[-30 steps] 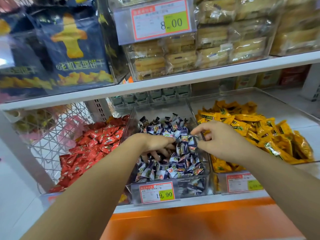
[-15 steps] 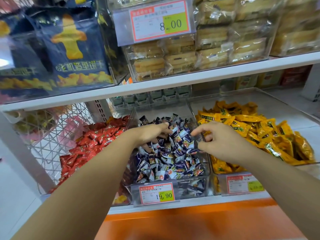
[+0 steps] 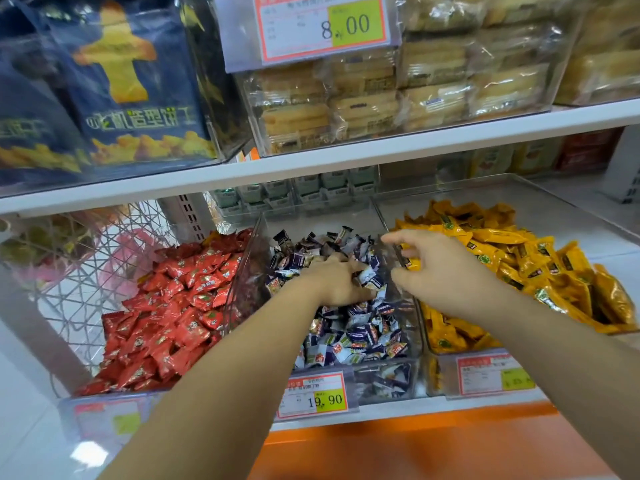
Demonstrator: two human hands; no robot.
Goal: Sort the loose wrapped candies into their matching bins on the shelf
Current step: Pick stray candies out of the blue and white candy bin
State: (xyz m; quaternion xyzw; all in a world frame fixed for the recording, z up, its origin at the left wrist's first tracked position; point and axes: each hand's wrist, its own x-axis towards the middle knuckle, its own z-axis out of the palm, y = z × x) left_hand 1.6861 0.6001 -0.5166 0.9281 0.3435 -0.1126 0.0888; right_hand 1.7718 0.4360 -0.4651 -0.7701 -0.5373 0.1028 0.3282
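Three clear bins stand side by side on the lower shelf. The left one holds red candies (image 3: 166, 317), the middle bin (image 3: 384, 381) purple-and-white candies (image 3: 360, 334), and the right bin (image 3: 554, 206) yellow candies (image 3: 540, 268). My left hand (image 3: 334, 282) is down in the middle bin, its fingers curled into the pile around a purple-and-white candy (image 3: 367, 276). My right hand (image 3: 440, 271) hovers over the wall between the middle and right bins. It pinches a yellow candy (image 3: 411, 262) between thumb and fingers.
Price tags (image 3: 317, 394) hang on the bin fronts above an orange shelf edge (image 3: 415, 445). The upper shelf board (image 3: 346, 161) runs close above the bins, carrying dark blue biscuit bags (image 3: 131, 98) and a clear box of wrapped cakes (image 3: 398, 95). A wire basket (image 3: 86, 258) stands at left.
My left hand rose toward the back of the middle bin, then dropped into the pile again. My right hand stayed over the dividing wall, and a yellow candy now shows in its pinch.
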